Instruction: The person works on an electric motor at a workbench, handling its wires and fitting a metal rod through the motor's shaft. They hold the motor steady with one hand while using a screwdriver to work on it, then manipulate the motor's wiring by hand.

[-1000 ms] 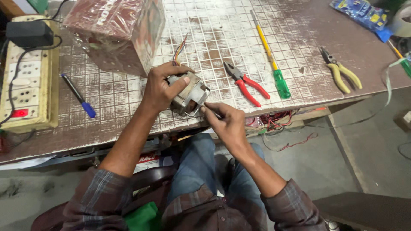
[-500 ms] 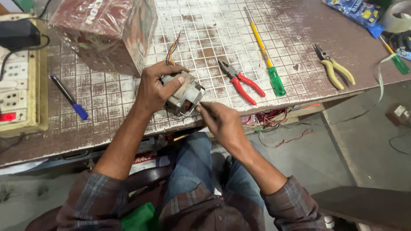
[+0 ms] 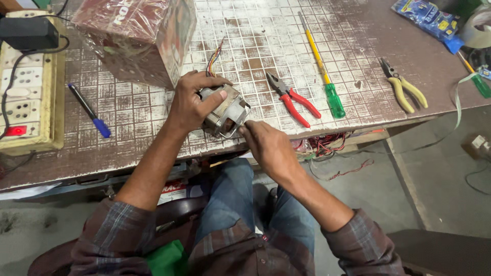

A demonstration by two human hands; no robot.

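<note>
My left hand [image 3: 192, 102] is wrapped around a small grey metal electric motor [image 3: 227, 111] at the front edge of the workbench [image 3: 245, 30]. Coloured wires [image 3: 214, 59] run from the motor's far end. My right hand [image 3: 266, 145] is closed at the motor's near right corner, fingertips pinched against it; whatever they pinch is hidden.
Red-handled pliers [image 3: 291, 99], a yellow and green screwdriver [image 3: 322, 69] and yellow-handled pliers [image 3: 401, 87] lie to the right. A plastic-wrapped brown box [image 3: 138, 36] stands behind the motor. A blue pen [image 3: 89, 110] and a cream socket board [image 3: 25, 87] are at left.
The view has shifted slightly. My right hand has moved up closer against the motor's corner; my left hand keeps its grip.
</note>
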